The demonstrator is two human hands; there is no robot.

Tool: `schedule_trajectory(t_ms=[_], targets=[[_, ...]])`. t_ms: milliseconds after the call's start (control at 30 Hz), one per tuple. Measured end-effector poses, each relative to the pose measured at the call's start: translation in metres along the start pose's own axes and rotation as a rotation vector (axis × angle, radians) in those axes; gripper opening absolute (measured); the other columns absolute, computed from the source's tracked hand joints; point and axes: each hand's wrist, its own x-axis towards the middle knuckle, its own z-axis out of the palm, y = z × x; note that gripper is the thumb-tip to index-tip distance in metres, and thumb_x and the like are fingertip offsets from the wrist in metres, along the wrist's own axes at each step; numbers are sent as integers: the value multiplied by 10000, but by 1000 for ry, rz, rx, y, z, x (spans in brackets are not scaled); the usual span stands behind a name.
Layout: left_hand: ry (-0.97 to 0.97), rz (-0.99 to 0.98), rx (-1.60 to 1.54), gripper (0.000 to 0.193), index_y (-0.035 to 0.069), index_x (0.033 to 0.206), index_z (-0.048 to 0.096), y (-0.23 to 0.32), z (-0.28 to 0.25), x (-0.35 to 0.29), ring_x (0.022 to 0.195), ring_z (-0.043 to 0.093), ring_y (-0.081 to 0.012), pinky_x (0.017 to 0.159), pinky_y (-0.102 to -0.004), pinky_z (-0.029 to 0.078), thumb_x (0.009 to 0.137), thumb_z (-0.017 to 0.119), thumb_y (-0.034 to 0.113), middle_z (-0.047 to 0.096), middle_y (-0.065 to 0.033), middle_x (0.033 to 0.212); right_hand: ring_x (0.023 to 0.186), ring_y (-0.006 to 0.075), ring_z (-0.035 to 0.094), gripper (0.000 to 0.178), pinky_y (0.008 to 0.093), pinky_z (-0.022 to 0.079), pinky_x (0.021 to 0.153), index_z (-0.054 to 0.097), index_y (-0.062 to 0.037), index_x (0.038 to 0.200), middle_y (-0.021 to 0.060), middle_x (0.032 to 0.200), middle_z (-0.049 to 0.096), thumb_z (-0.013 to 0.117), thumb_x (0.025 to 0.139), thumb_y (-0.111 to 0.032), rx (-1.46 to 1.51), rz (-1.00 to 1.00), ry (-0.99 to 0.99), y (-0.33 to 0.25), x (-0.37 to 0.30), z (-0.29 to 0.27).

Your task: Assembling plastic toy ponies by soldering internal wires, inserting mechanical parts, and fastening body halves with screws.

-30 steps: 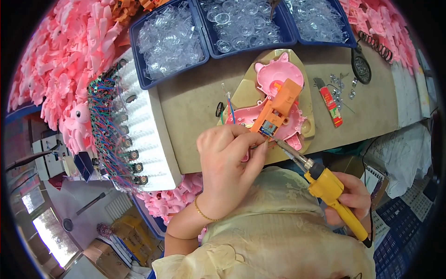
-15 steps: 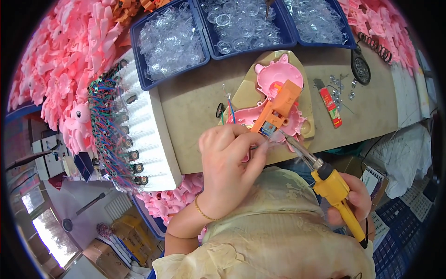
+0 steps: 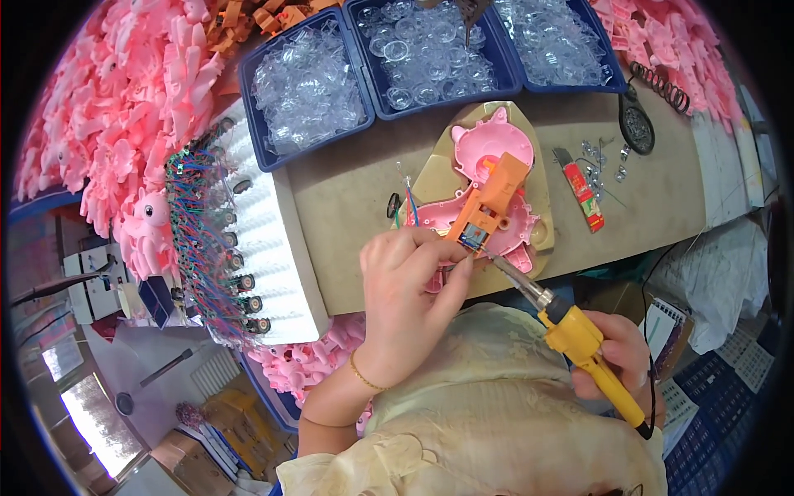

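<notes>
Left hand [image 3: 409, 285] pinching orange part [image 3: 490, 202] on pink toy shell [image 3: 488, 178], right hand [image 3: 622, 357] grip clamped on yellow soldering iron [image 3: 579, 343] (tip at part), tan surface [image 3: 356, 186].

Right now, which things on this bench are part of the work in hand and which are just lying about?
In use:
left hand
orange part
pink toy shell
right hand
yellow soldering iron, tip at the orange part

Lying about:
blue trays of clear discs
red utility knife
loose screws
pink toy pile
</notes>
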Motion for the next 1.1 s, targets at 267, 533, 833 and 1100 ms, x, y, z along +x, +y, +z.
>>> schedule_trajectory(t_ms=[267,533,833,1100], targets=[[9,-2,-25,91,93,760,613,-2,2,0,825,501,-203,762,-344,336,701,683,99,548,-22,801,643,318,618,514,354,487,520,411,-91,1080,277,1044,564,753,697,-129,-120,-106,59,-1,10,0],[26,11,-17,78,62,741,624,0,1,2,778,488,-201,727,-306,363,686,678,50,563,-40,775,747,255,638,489,300,503,603,507,8,1121,189,1057,591,720,708,-145,-61,-23,-102,0,10,-10],[10,8,-2,94,95,746,608,0,-1,1,812,500,-206,760,-343,336,695,687,99,543,-18,789,1073,328,536,584,389,480,864,299,-73,1293,320,1240,404,645,838,-192,11,-69,249,10,-16,-3],[43,29,76,105,99,782,625,7,-7,-1,825,504,-194,763,-340,335,702,690,118,557,-2,821,1134,312,490,564,387,455,902,321,-99,1284,266,1271,404,649,830,-166,28,7,400,5,-24,-6]])
